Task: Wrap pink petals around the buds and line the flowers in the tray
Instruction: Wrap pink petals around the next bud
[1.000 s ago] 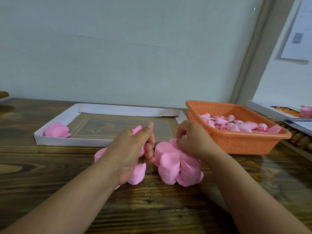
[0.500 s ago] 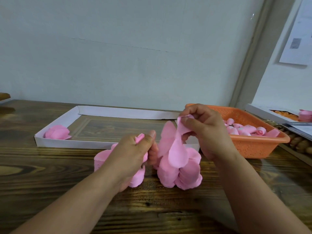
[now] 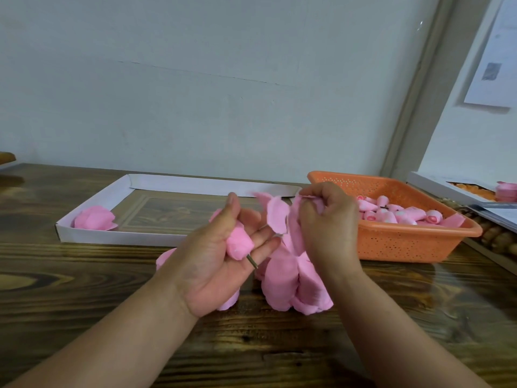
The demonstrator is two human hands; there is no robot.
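Bud (image 3: 238,244) lies in the left hand (image 3: 215,264), thumb pressing it onto loosely spread fingers, long axis running 11 to 5 o'clock, wire stem at 5; petal sheet (image 3: 277,217) hangs at its 2 o'clock, pinched by the right hand (image 3: 327,228), which is nearer the petal stack (image 3: 293,278); one finished flower (image 3: 93,218) in the tray (image 3: 117,236); buds in the basket (image 3: 397,242) are too jumbled to count.

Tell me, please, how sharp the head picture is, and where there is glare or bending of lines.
Head view: the right hand and lifted petal are motion-blurred; the orange basket is sharper. Soft glare streaks the wooden table; the wide angle tilts the door frame.
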